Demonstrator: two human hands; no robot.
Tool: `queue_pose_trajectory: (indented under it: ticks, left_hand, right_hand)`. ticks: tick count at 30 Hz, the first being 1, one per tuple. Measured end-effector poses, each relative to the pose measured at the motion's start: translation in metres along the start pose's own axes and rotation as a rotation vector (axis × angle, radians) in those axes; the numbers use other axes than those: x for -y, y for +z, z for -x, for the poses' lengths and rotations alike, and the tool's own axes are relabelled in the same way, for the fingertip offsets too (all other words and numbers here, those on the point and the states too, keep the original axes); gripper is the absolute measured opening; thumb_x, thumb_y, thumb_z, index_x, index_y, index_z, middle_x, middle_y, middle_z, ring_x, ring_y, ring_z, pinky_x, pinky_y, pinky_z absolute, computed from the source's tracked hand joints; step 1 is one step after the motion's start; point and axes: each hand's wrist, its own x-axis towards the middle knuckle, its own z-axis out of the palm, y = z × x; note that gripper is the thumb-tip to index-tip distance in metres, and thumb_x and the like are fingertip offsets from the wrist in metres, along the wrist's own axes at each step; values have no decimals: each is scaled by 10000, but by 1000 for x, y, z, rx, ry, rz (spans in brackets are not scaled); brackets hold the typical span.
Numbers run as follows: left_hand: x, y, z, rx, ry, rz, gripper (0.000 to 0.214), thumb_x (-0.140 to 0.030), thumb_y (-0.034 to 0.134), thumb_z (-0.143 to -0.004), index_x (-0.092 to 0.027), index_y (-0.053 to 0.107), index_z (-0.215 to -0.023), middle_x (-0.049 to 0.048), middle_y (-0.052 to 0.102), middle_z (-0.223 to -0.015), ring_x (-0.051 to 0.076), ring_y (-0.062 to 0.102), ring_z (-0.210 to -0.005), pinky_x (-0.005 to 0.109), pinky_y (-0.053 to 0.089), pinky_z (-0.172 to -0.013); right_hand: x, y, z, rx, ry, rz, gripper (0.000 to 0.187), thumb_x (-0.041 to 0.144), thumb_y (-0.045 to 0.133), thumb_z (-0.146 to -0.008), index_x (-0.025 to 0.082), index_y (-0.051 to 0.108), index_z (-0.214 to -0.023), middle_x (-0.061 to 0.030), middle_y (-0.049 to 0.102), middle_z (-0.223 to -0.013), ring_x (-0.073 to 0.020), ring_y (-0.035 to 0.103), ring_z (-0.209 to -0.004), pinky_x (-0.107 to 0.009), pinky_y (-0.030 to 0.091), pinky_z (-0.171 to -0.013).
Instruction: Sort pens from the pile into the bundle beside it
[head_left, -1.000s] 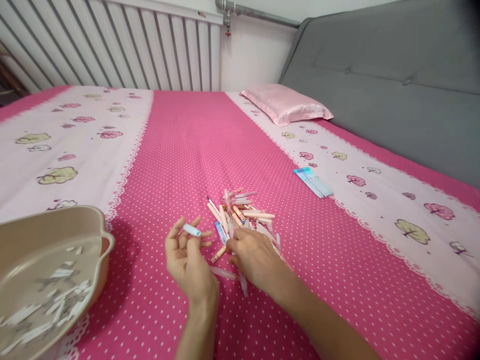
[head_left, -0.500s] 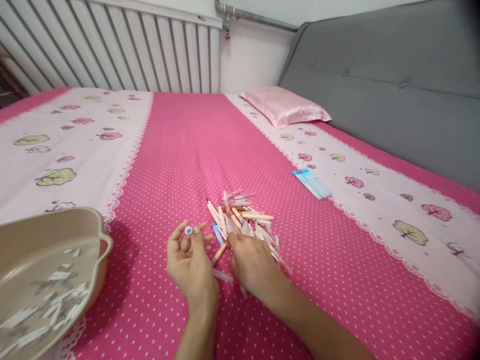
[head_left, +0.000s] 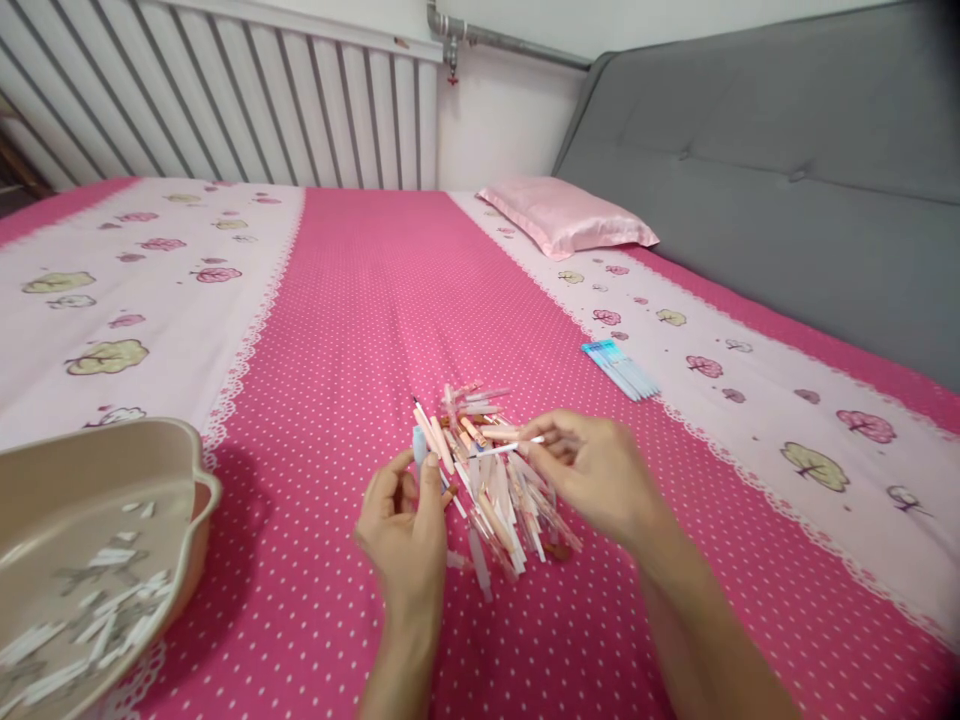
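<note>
My left hand (head_left: 405,530) pinches a light blue pen cap (head_left: 419,444) upright between thumb and fingers, at the left edge of a pile. A slim white pen refill (head_left: 499,449) with a dark tip lies across the fingertips of my right hand (head_left: 592,465), its tip pointing left toward the cap. Under and between both hands spreads the loose pile of pen parts (head_left: 499,500), with pink, peach, white and clear barrels. Part of the pile is hidden behind my fingers.
At the left front, a beige basin (head_left: 196,455) holds several small white and grey pieces. A pack of light blue pens (head_left: 621,368) lies to the right on the dotted pink bedspread (head_left: 360,300). Farther back are a pink pillow (head_left: 566,212), grey headboard (head_left: 750,150) and white radiator (head_left: 300,110).
My right hand has risen out of the pile and moved right, now with the white refill. My left hand has shifted right and turned the cap from end-on to upright.
</note>
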Motion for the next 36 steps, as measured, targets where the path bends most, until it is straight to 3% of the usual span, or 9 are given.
queue_pose_trajectory:
  ticks: [4,8,11,30,36]
  left_hand:
    - [5,0,0,32,244,-184,210,-324,639,-750,-170,688,-884,-26,449,-647,84,378,-536,206,326,-464]
    - [5,1,1,58,283,-248,220,-294,637,-756,-180,694,-935,-24,459,-661,84,376,-520,210,341,-462]
    - [4,1,2,70,299,-266,225,-285,639,-756,-183,697,-947,-22,455,-658,90,392,-529,215,352,-471]
    - [5,2,2,62,347,-291,190,-267,634,-758,-213,703,-926,-20,464,-671,82,374,-520,210,368,-487]
    - [3,3,4,45,466,-334,167,-232,621,-755,-199,706,-895,13,512,-707,107,448,-588,205,360,-465]
  right_hand:
    - [2,-25,4,-108,-20,-285,132,272,675,-725,171,679,-810,-18,674,-658,-123,625,-577,-222,516,-529]
    - [2,-37,9,-204,-68,-465,131,262,696,-728,206,696,-846,10,661,-655,-79,605,-557,-159,494,-496]
    - [4,-38,11,-201,-71,-518,117,264,688,-747,225,707,-855,17,659,-642,-65,594,-545,-133,476,-473]
    - [6,-34,13,-147,-61,-446,133,293,676,-761,226,715,-869,18,640,-581,-82,587,-529,-174,496,-500]
    - [9,-30,13,-195,-86,-314,165,328,652,-775,219,713,-883,4,651,-615,-109,594,-547,-221,510,-515]
